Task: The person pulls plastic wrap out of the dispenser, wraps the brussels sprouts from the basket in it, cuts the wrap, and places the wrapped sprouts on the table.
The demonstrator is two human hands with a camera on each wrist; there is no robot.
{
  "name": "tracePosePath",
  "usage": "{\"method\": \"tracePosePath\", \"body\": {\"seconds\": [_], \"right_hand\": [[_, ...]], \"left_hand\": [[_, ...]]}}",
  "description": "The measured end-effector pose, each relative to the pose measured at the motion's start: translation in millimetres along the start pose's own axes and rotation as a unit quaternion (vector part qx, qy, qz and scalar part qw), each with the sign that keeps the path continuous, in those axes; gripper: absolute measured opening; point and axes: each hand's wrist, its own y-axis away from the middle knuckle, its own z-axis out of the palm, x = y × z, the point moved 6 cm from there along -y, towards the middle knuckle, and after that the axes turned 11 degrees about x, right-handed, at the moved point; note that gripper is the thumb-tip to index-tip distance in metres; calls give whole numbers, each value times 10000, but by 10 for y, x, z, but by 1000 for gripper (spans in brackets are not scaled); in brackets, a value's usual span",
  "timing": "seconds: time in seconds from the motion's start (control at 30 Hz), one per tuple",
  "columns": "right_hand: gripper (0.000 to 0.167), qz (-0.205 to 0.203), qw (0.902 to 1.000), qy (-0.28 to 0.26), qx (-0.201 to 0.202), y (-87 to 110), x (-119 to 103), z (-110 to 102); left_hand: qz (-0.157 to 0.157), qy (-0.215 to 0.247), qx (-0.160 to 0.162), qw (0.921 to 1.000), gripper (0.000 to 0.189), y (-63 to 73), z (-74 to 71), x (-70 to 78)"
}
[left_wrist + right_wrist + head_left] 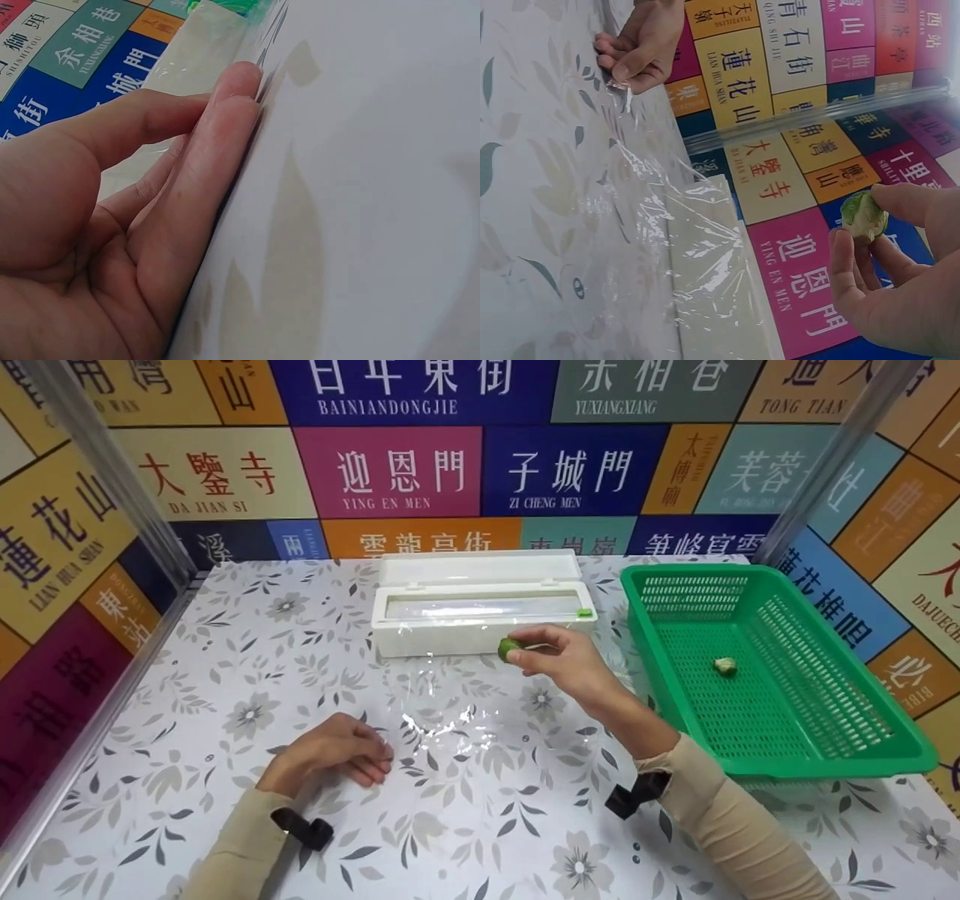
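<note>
My right hand (564, 661) pinches a small Brussels sprout (509, 649) between thumb and fingertips, in front of the white cling film box (427, 640). The right wrist view shows the sprout (865, 217) with its pale stem side turned to the camera. A sheet of clear cling film (450, 727) stretches from the box over the table. Its near edge gathers at my left hand (337, 748), whose thumb and fingers pinch it low over the cloth. In the left wrist view the thumb meets the fingers of that hand (150, 187); little film shows there.
A green plastic basket (817, 769) stands at the right, with another Brussels sprout (724, 666) inside. The box's lid (480, 568) is tipped back, and a green slider (584, 613) sits at its right end. Sign-printed panels (386, 471) border the flowered tabletop (251, 716).
</note>
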Motion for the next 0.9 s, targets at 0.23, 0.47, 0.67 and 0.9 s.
{"method": "tracePosePath", "body": {"seconds": [0.23,0.47,0.67,0.9], "right_hand": [[36,265,9992,213,-198,0,228,151],[35,394,9978,396,-359,-32,464,240],[33,497,9938,675,-729,-52,660,311],[32,291,9880,1089,-1056,-35,746,368]], "left_hand": [[18,97,-2,10000,26,-8,14,-9],[40,123,-45,9999,25,-8,8,-3],[30,100,-50,9999,26,5,2,3],[11,47,-15,10000,28,14,1,-5]]}}
